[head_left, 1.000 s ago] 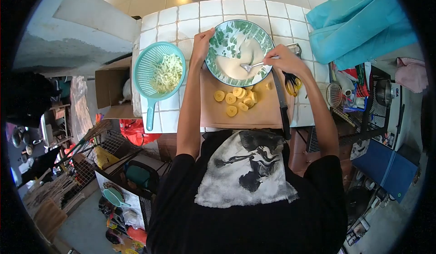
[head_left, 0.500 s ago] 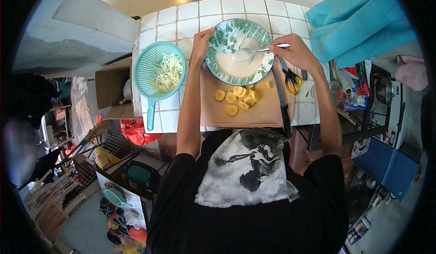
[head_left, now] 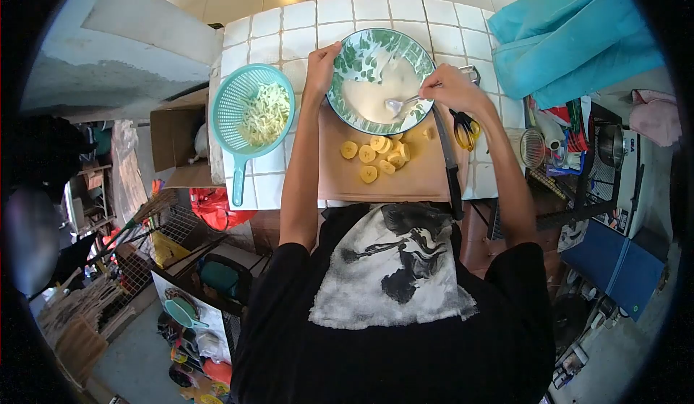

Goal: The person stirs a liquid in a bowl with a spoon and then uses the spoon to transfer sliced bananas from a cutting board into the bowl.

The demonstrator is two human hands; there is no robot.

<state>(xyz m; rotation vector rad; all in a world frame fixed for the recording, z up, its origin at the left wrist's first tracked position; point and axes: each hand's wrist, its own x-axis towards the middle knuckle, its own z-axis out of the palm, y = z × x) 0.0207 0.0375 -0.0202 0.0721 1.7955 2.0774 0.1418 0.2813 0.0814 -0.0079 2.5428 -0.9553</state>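
A green and white bowl (head_left: 352,56) with pale batter (head_left: 369,100) in it rests at the top of the cutting board (head_left: 336,180). My left hand (head_left: 323,68) grips the bowl's left rim. In my right hand (head_left: 450,88) is a metal spoon (head_left: 396,105), its tip dipped in the batter. Sliced yellow banana pieces (head_left: 369,173) lie on the board below the bowl. Along the board's right edge lies a black-handled knife (head_left: 453,176), with scissors (head_left: 466,131) beside it.
A turquoise strainer (head_left: 229,108) holding shredded cabbage (head_left: 266,117) stands on the left of the tiled table (head_left: 300,15). Turquoise cloth (head_left: 571,39) lies at the back right. An open cardboard box (head_left: 170,140) is left of the table; a rack with kitchen items (head_left: 593,180) is to the right.
The spoon has moved down and slightly right within the batter, and my right hand has shifted slightly down and left. My left hand stays on the rim.
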